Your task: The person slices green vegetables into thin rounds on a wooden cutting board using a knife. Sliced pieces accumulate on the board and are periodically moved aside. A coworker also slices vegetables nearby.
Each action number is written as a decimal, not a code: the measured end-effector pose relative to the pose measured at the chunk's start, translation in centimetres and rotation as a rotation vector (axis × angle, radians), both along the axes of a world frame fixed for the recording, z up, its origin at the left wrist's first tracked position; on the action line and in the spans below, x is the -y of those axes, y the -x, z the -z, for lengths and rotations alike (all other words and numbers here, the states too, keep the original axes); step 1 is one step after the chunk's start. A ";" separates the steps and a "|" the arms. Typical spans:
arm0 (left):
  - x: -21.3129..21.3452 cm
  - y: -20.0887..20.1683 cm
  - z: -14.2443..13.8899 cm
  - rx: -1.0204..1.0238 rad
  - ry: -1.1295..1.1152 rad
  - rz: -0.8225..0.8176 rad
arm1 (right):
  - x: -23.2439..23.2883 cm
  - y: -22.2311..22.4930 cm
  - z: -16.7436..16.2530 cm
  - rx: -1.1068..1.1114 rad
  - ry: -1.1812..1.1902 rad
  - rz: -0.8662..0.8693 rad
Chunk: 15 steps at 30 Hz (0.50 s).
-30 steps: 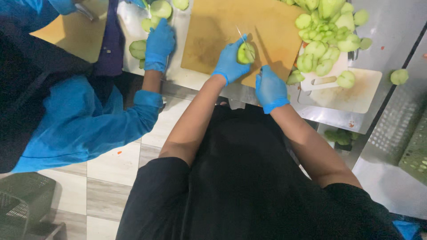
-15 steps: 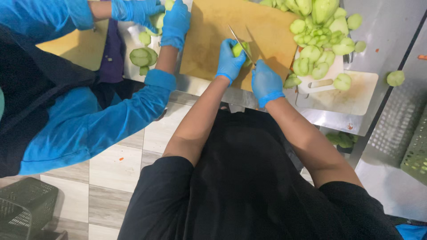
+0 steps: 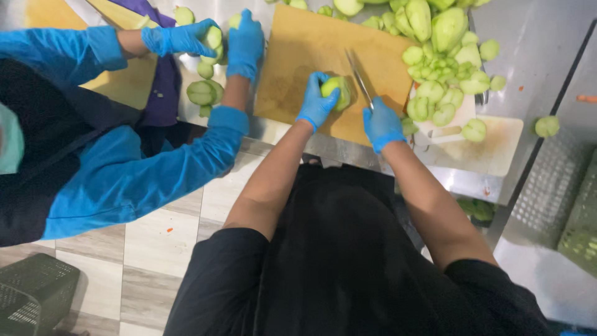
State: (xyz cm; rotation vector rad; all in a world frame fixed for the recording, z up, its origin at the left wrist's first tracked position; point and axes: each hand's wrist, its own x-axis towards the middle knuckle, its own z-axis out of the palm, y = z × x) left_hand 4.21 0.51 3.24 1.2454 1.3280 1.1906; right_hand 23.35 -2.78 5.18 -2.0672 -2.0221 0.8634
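Note:
My left hand [image 3: 316,104], in a blue glove, presses a green peeled fruit [image 3: 339,92] onto the tan cutting board [image 3: 298,56]. My right hand [image 3: 380,124], also gloved blue, grips a knife [image 3: 359,78] whose blade lies against the fruit's right side. A heap of cut green pieces [image 3: 435,56] lies to the right of the board on the steel counter.
A co-worker in blue sleeves stands at the left, both gloved hands [image 3: 245,40] on green pieces [image 3: 201,92] at the counter edge. A white board [image 3: 491,146] sits at the right. Green crates: one [image 3: 34,292] on the tiled floor, another [image 3: 581,230] at the right.
The view has shifted, so the board now sits lower in frame. My hands stay on the fruit and knife; the co-worker's second hand has come into view holding a piece.

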 end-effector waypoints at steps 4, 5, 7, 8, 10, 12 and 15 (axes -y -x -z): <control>-0.3 0.7 -1.4 -0.058 0.084 0.006 | -0.1 0.3 -0.5 -0.080 -0.074 -0.009; -0.4 1.0 -2.0 -0.117 0.142 0.001 | -0.1 0.6 -0.5 -0.090 -0.009 0.018; -0.3 1.7 -3.2 -0.157 0.003 0.016 | 0.3 1.5 -0.9 -0.031 -0.036 -0.045; 0.0 2.0 -3.6 -0.161 0.038 0.049 | 0.5 1.9 -1.1 -0.017 -0.107 -0.069; 0.2 2.4 -4.2 -0.276 -0.027 0.071 | 1.1 2.4 -1.5 0.033 -0.170 -0.031; 0.7 2.5 -4.2 -0.278 -0.068 0.032 | 1.8 2.4 -1.9 0.050 -0.171 -0.057; 0.9 2.2 -3.8 -0.310 0.064 0.080 | 1.8 2.1 -2.4 0.045 -0.207 -0.068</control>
